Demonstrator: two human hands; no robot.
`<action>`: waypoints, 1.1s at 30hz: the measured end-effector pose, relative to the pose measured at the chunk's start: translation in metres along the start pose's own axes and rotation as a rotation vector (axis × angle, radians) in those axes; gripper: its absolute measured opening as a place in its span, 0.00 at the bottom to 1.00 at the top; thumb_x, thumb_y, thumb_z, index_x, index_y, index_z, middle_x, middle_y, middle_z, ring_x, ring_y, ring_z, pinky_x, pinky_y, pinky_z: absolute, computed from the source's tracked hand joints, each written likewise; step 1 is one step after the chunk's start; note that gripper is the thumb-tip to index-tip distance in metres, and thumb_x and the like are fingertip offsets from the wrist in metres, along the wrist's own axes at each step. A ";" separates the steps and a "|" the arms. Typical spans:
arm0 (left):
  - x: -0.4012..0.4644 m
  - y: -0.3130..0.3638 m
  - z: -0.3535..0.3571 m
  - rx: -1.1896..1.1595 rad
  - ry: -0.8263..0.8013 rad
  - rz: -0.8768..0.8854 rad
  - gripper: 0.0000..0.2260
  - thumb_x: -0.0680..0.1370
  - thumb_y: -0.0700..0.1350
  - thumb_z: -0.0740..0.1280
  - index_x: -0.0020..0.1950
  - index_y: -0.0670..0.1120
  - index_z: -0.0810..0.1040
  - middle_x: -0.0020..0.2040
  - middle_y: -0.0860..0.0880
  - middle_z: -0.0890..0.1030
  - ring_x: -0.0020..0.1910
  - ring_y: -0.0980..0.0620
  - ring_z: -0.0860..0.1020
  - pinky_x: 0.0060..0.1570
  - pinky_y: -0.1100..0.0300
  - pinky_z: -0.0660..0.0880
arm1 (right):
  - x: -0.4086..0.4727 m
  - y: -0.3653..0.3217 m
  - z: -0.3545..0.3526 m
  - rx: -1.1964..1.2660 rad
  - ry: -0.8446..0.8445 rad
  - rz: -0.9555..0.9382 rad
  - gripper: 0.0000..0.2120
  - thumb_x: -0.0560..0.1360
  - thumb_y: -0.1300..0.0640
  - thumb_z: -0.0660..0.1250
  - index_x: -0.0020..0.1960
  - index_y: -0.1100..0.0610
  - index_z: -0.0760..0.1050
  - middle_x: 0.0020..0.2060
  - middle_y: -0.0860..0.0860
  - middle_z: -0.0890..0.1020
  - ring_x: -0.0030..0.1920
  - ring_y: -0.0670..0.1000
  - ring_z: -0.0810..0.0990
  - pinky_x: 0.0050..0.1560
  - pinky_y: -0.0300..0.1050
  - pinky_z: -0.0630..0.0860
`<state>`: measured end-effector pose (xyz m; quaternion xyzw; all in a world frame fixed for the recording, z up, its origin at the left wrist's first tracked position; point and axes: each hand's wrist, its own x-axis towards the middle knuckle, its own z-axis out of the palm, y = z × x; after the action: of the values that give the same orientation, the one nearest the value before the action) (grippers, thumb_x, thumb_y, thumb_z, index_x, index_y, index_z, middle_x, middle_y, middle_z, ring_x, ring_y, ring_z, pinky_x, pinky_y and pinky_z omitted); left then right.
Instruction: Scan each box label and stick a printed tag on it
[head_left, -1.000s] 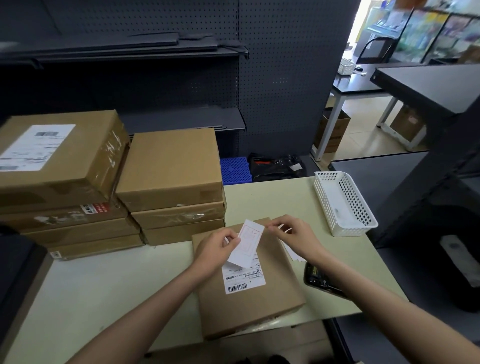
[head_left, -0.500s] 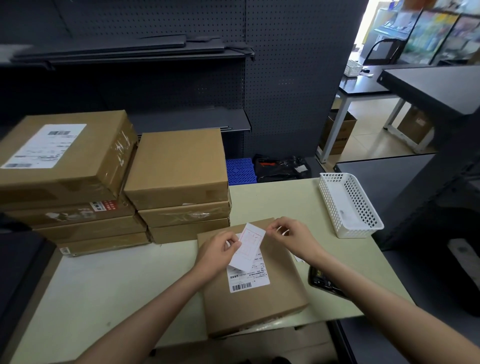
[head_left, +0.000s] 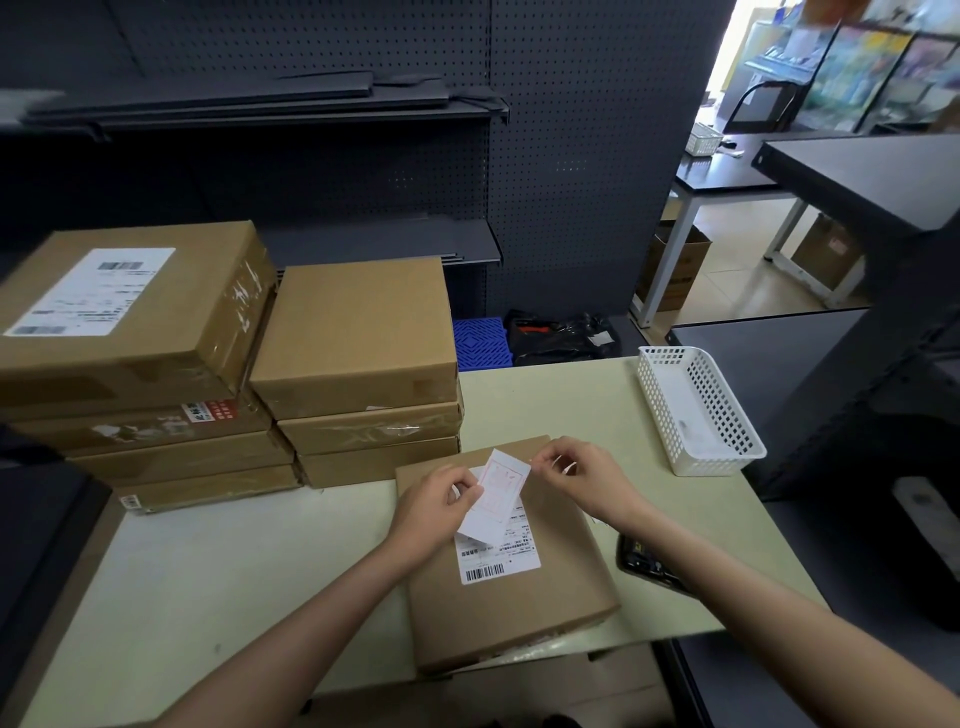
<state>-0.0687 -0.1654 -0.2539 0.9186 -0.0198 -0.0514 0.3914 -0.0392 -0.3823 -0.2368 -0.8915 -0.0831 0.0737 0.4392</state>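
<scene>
A flat brown box (head_left: 550, 608) lies on the table's front edge with a white barcode label (head_left: 498, 558) on its top. Above the label I hold a white printed tag (head_left: 496, 496) with red print, tilted. My left hand (head_left: 436, 506) pinches the tag's left edge. My right hand (head_left: 582, 480) pinches at the tag's upper right corner. A dark handheld scanner (head_left: 649, 564) lies on the table right of the box, partly hidden under my right forearm.
Two stacks of brown boxes stand at the left: a taller one (head_left: 130, 322) with a label on top, and a lower one (head_left: 358, 332) beside it. A white perforated basket (head_left: 698, 410) sits at the table's right edge. Dark pegboard shelving rises behind.
The tag has stayed pinched in both hands over the box label, and its red-printed face is turned more toward me. The view has shifted slightly.
</scene>
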 end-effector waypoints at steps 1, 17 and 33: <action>0.000 -0.001 0.000 -0.001 0.009 -0.009 0.09 0.77 0.48 0.66 0.37 0.56 0.74 0.37 0.58 0.75 0.35 0.60 0.70 0.34 0.63 0.62 | -0.001 0.000 0.000 -0.010 0.000 0.002 0.05 0.75 0.58 0.67 0.42 0.51 0.79 0.37 0.41 0.81 0.35 0.39 0.74 0.39 0.31 0.71; 0.000 0.026 0.011 -0.011 0.034 0.012 0.03 0.73 0.53 0.71 0.43 0.56 0.82 0.43 0.58 0.81 0.41 0.62 0.75 0.44 0.61 0.71 | -0.012 -0.013 0.027 -0.056 -0.001 0.007 0.13 0.74 0.56 0.67 0.36 0.40 0.73 0.39 0.43 0.82 0.39 0.44 0.78 0.46 0.44 0.76; 0.012 0.031 0.002 -0.055 0.109 -0.023 0.05 0.74 0.46 0.69 0.39 0.55 0.80 0.36 0.59 0.80 0.37 0.60 0.76 0.39 0.61 0.72 | -0.016 0.005 0.007 -0.113 0.061 0.070 0.05 0.75 0.52 0.65 0.41 0.44 0.75 0.42 0.42 0.81 0.42 0.42 0.78 0.45 0.43 0.75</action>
<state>-0.0567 -0.1891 -0.2341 0.9091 0.0134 -0.0061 0.4164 -0.0560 -0.3835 -0.2435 -0.9191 -0.0425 0.0569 0.3877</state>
